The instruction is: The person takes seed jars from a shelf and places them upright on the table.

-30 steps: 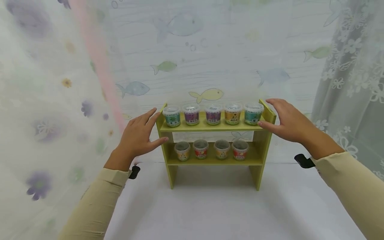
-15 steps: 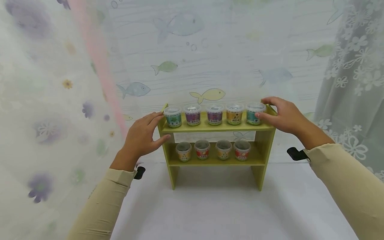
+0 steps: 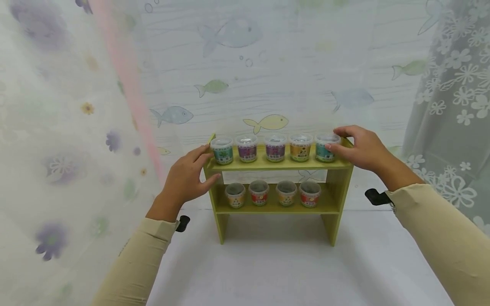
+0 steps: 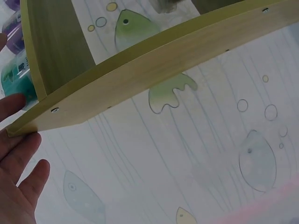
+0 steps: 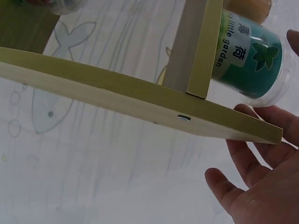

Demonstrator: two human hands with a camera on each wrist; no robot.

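Observation:
A small yellow-green two-tier shelf (image 3: 277, 167) stands upright on a white surface. My left hand (image 3: 187, 178) grips the top of its left side panel, with fingers on both faces of the board in the left wrist view, beside a teal-labelled cup (image 4: 17, 83). At the right panel, my right hand (image 3: 361, 148) holds the upper end; its thumb overlaps the right-hand teal cup (image 3: 324, 156). In the right wrist view the fingers (image 5: 247, 163) straddle the panel's end, close to that lidded cup (image 5: 252, 60).
Along the upper tier stand several lidded cups with teal, purple (image 3: 275, 152) and orange (image 3: 300, 152) labels. Several more, with yellow and red (image 3: 258, 197) labels, sit on the lower tier. Behind hangs a fish-print curtain (image 3: 214, 110); a lace curtain (image 3: 455, 110) is at right.
Both hands have moved inward and come to the tops of the shelf's side panels. Over the last half second they barely shift, while the view tilts slightly.

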